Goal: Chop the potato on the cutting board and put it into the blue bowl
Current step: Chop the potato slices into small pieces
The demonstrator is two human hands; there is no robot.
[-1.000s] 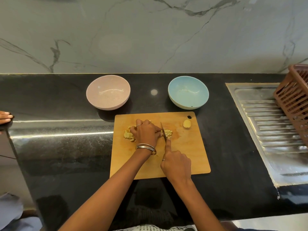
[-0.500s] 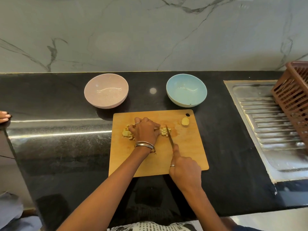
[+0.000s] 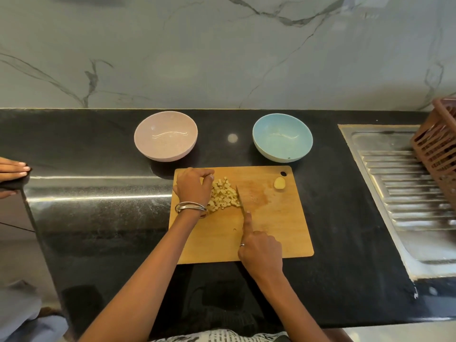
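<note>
Head view. One wooden cutting board (image 3: pixel 276 233) lay on the black worktop (image 3: pixel 98 218), near its front edge. One heap of diced potato (image 3: pixel 223 196) sat on the board's far left part. One uncut potato end (image 3: pixel 279 183) lay apart near the board's hanging hole. Left hand (image 3: pixel 192 187), bangles at the wrist, had its fingers curled and cupped against the left side of the heap. Right hand (image 3: pixel 261 250) gripped the handle of a knife (image 3: pixel 241 199), forefinger stretched along the spine; the blade stood against the right side of the heap. One blue bowl (image 3: pixel 282 137) stood just beyond the board's far right corner, holding no potato. One pink bowl (image 3: pixel 165 136) stood beyond the far left corner. A steel draining board (image 3: pixel 399 183) was set into the worktop at right, with a brown plastic basket (image 3: pixel 436 149) over it. Another person's hand (image 3: pixel 12 168) rested at the left edge.
</note>
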